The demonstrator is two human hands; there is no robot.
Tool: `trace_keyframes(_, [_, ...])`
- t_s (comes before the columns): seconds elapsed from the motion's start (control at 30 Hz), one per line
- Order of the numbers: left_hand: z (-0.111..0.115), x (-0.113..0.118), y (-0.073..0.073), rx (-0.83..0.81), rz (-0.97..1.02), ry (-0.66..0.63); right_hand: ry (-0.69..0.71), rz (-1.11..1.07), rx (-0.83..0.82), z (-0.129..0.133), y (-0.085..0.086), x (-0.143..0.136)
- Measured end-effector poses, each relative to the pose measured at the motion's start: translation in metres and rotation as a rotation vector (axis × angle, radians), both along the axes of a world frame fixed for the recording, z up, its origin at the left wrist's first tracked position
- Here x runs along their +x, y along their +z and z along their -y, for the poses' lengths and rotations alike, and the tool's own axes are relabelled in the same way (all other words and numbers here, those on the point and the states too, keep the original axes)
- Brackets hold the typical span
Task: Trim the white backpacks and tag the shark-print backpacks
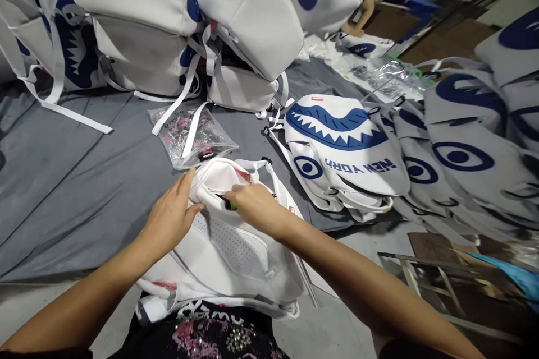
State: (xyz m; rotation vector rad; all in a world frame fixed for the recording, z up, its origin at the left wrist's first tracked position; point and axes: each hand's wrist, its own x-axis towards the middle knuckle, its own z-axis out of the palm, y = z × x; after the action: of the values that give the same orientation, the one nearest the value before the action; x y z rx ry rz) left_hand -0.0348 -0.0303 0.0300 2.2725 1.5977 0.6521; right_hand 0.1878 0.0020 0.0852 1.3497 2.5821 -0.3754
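A white backpack (227, 241) lies in front of me at the table's near edge, its perforated back panel facing up. My left hand (174, 213) grips the edge of its far end, thumb on the near side and fingers along the fold. In my right hand (255, 206) is a small green-handled tool with a thin dark tip, which looks like thread snips (229, 203). The tip points left, over the fold of white fabric beside my left hand. My right fingers hide most of the tool.
A clear plastic bag (189, 134) lies just beyond the backpack on the grey cloth (84, 179). A finished backpack with a blue toothed mouth (341, 129) rests to the right. More white backpacks (135, 17) stand at the back and right. Another person's hand (357, 19) shows at the far side.
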Motion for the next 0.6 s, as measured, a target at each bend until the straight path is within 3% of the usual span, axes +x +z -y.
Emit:
trace_keyframes(0.13, [-0.001,-0.004,-0.002,0.015,0.003,-0.028,-0.094,-0.146,0.046,-0.006,0.002,-0.02])
trace_keyframes(0.23, [-0.003,-0.008,-0.003,0.054,0.003,-0.038,-0.077,-0.238,0.054,-0.018,-0.006,-0.033])
trace_keyframes(0.47, [-0.004,-0.009,-0.002,0.049,0.014,-0.022,0.071,-0.32,0.082,-0.024,-0.004,-0.029])
trace_keyframes(0.6, [0.0,-0.006,0.007,-0.045,0.014,0.025,0.195,-0.219,0.17,-0.017,0.0,-0.021])
